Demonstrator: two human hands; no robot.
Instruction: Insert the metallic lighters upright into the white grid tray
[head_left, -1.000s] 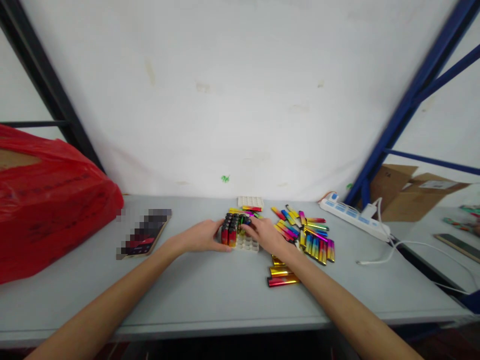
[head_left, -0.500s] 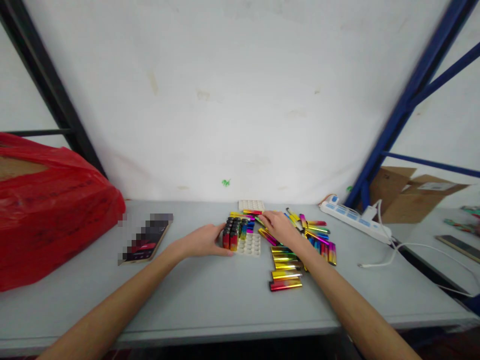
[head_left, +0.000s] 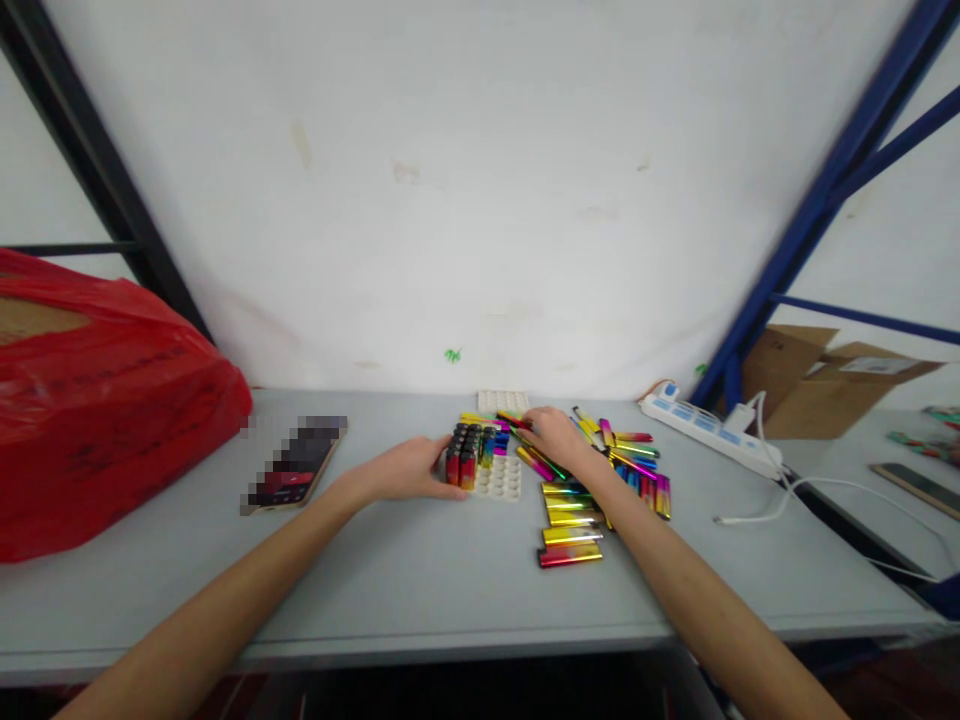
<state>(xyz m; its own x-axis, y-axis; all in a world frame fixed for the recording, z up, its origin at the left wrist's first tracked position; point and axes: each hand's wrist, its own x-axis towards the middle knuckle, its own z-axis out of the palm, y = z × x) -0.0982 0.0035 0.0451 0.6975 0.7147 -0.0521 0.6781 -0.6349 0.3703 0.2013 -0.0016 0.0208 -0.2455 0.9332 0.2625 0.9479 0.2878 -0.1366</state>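
Observation:
Shiny lighters with black tops (head_left: 466,452) stand upright in the left part of a white tray with round holes (head_left: 501,480). My left hand (head_left: 409,468) is at the tray's left end, thumb along the front and fingers round the back, closed about it. My right hand (head_left: 553,438) is behind and right of the tray, its fingers bent down on one end of a red lighter (head_left: 511,419); the fingertips are partly hidden. Loose lighters in metallic colours (head_left: 571,519) lie around and under my right forearm.
A second white tray (head_left: 504,401) lies against the wall. To the left are a phone (head_left: 304,465) and a red plastic bag (head_left: 112,410). On the right are a white power strip (head_left: 712,435) with a cable, a cardboard box (head_left: 810,385) and a blue metal frame (head_left: 787,230).
The red lighter by my right fingers has turned and now slants towards them. My right hand has shifted slightly; my left hand keeps its place at the tray. The whole view has tilted a little.

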